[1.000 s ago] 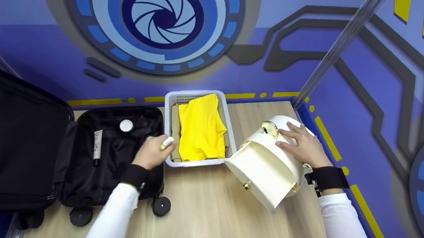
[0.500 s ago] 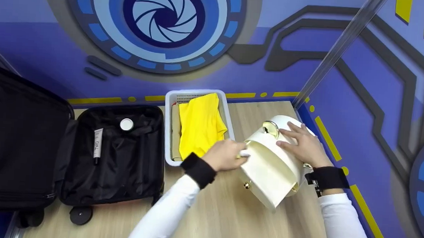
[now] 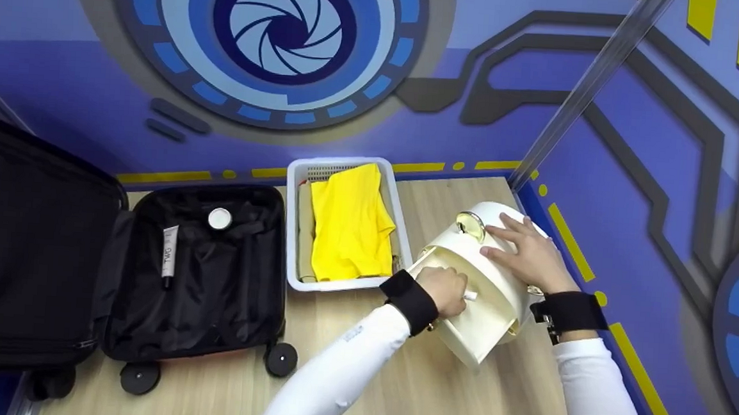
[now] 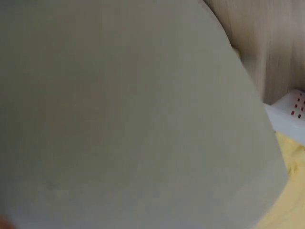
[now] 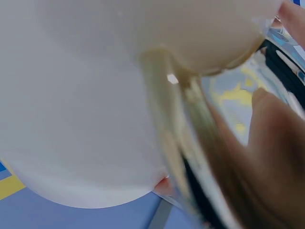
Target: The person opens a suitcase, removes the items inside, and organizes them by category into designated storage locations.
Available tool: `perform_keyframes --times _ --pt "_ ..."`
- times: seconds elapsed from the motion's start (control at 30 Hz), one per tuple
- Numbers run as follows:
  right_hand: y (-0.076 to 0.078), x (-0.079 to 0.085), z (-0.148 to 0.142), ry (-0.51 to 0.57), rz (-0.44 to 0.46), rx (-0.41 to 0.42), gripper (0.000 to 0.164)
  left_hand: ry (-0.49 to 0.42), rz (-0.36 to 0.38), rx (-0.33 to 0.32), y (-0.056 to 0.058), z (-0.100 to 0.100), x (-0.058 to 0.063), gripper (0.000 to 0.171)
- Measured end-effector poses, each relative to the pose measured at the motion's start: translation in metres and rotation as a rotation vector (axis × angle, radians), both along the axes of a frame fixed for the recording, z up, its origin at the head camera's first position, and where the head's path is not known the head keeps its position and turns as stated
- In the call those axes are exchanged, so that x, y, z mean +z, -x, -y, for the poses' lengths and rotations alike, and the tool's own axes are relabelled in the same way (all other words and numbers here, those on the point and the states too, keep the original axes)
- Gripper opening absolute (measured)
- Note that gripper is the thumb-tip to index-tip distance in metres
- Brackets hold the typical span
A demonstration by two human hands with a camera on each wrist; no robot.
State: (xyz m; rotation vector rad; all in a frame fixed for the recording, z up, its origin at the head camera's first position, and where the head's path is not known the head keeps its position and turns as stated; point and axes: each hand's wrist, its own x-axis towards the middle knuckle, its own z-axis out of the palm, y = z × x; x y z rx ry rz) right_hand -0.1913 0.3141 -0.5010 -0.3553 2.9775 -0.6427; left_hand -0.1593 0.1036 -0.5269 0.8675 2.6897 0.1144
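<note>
My left hand (image 3: 442,291) grips a small white stick (image 3: 470,296), mostly hidden in the fist, and is inside the pulled-out drawer (image 3: 489,327) of a cream storage case (image 3: 494,214). In the left wrist view, a pale drawer panel (image 4: 143,114) fills most of the picture. My right hand (image 3: 530,254) rests with spread fingers on top of the case, beside its round gold ring (image 3: 471,225). The right wrist view shows the gold metal (image 5: 167,95) close up against the smooth white body. A gold knob on the drawer front is partly covered by my left wrist.
An open black suitcase (image 3: 235,302) lies at the left, with a grey-white tube (image 3: 170,253) and a small round white jar (image 3: 220,219) inside. Between suitcase and case stands a white basket (image 3: 339,288) with a yellow cloth (image 3: 350,225). Walls border the back and right.
My left hand has moved right from the suitcase edge, past the basket and into the drawer, with the white stick in it. My right hand and the case have stayed in place.
</note>
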Motion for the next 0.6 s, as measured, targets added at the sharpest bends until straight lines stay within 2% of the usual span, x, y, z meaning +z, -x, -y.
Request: perform_keyframes --times 0.17,0.4,0.5,0.6 --pt "0.0 0.001 0.0 -0.005 -0.003 0.003 0.061 -0.001 0.018 0.04 -0.001 -0.003 0.001 0.043" --pt "-0.001 -0.001 0.001 0.001 -0.008 0.007 0.059 -0.017 0.003 0.024 -0.002 -0.001 0.002 0.05" --pt "0.0 0.0 0.002 -0.004 -0.004 0.005 0.059 -0.065 0.008 0.018 -0.001 0.003 0.004 0.052" --pt "0.0 0.001 0.002 -0.009 0.0 0.004 0.061 -0.158 0.013 0.003 0.0 0.01 0.006 0.049"
